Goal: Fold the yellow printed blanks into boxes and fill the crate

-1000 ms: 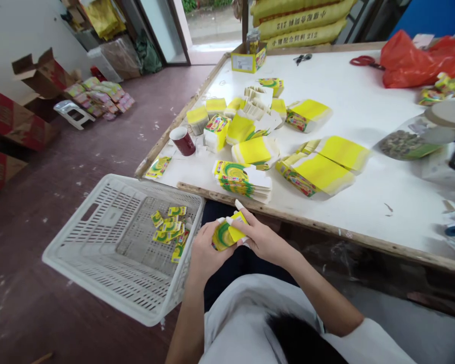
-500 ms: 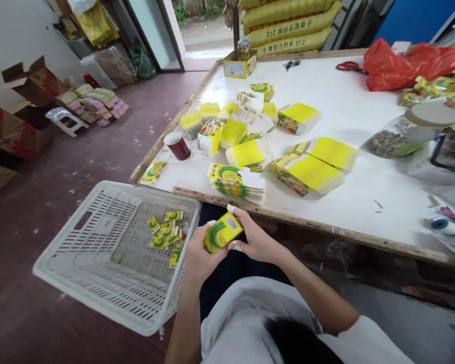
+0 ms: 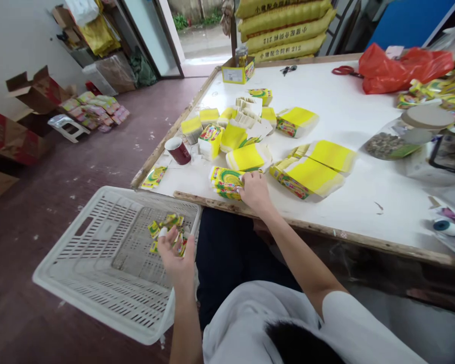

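Note:
My left hand point(image 3: 176, 251) hovers over the white plastic basket point(image 3: 116, 331), fingers spread and nothing in its grasp. Just beyond its fingertips a small yellow-green box point(image 3: 170, 221) looks blurred, among several like it at the bottom of the basket. On the table's near edge, my right hand point(image 3: 256, 192) grips the right end of a flat yellow carton point(image 3: 225, 177) on top of a small stack. The hand covers that end of the stack, and the thumb is at its near side.
More yellow carton bundles point(image 3: 307, 172) lie on the white table point(image 3: 375, 202), with a maroon mug point(image 3: 178, 150) at left. Farther back are red-handled scissors point(image 3: 345, 71), a red plastic bag point(image 3: 402, 68) and a yellow box point(image 3: 238, 73). A jar point(image 3: 390, 144) lies at right.
Both hands held a yellow box over the lap before. My left hand has moved left over the basket and let the box go. My right hand has moved up to the carton stack and taken hold.

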Tool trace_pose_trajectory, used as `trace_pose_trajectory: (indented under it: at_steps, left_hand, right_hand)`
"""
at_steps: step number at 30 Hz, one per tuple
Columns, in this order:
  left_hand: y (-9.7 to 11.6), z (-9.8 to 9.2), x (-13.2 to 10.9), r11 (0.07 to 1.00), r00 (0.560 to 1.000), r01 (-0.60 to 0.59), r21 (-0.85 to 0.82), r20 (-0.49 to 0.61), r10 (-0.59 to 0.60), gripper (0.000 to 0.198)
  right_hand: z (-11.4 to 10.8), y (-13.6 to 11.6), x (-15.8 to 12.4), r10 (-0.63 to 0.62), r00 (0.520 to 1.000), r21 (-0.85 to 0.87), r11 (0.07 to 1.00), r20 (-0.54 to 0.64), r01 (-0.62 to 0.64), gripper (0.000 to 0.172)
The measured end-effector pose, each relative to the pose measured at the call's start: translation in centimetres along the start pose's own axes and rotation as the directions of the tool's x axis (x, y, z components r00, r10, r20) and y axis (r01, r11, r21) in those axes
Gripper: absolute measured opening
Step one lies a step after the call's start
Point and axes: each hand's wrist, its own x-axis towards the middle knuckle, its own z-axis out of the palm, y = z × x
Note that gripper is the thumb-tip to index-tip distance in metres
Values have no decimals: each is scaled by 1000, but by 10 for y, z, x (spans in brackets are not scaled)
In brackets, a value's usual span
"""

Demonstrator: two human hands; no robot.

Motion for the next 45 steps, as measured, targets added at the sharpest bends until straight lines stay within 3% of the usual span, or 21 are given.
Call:
trace_pose_trajectory:
  at_steps: [3,9,13,16,19,21,24,28,32,34,38,42,45]
  left_hand:
    - [-1,7,-5,998,998,41,-50,57,-38,64]
    - [-7,12,-12,972,974,133,-192,207,-93,58]
    - [-7,24,-19,862,926,264,-433,364,-100,61]
    - [7,37,-22,705,928,306,-639,365,-72,69]
    - [28,46,-25,647,959,258,-717,274,-79,70]
    - [38,47,-26,648,966,245,-722,235,-103,69]
    - [41,46,-27,624,960,280,-730,196,-201,68]
    - [30,46,-26,642,934,341,-686,169,-316,68]
    - [20,47,-25,698,938,339,-631,167,-304,72]
    - [18,49,-26,732,938,334,-594,133,-321,63]
    - [16,48,-28,788,936,324,-523,56,-347,48]
    - [17,23,-12,851,969,246,-465,120,-215,44]
    - [18,-8,6,893,967,114,-436,254,0,60]
  right_hand:
    - [7,2,1,-20,1000,39,999,-17,21,25]
    - [8,3,-3,3,996,280,960,-84,20,25]
    - [-8,-3,-26,-13,994,455,889,-108,61,23]
    - [-15,-17,-65,-187,982,634,762,17,134,28]
    - [-5,-34,-110,-421,878,821,568,228,59,29]
    - [8,-43,-135,-443,856,916,392,267,-83,30]
    - [23,-49,-152,-411,869,946,275,277,-172,41]
    - [27,-45,-148,-412,838,907,365,358,-208,46]
    - [24,-37,-134,-314,910,905,404,272,-131,29]
    - [24,-33,-130,-247,944,915,387,220,-112,18]
    - [25,-26,-128,-194,962,911,399,194,-104,11]
    - [19,-9,-122,-246,967,852,518,59,79,21]
    - [6,5,-116,-437,899,669,664,-15,334,29]
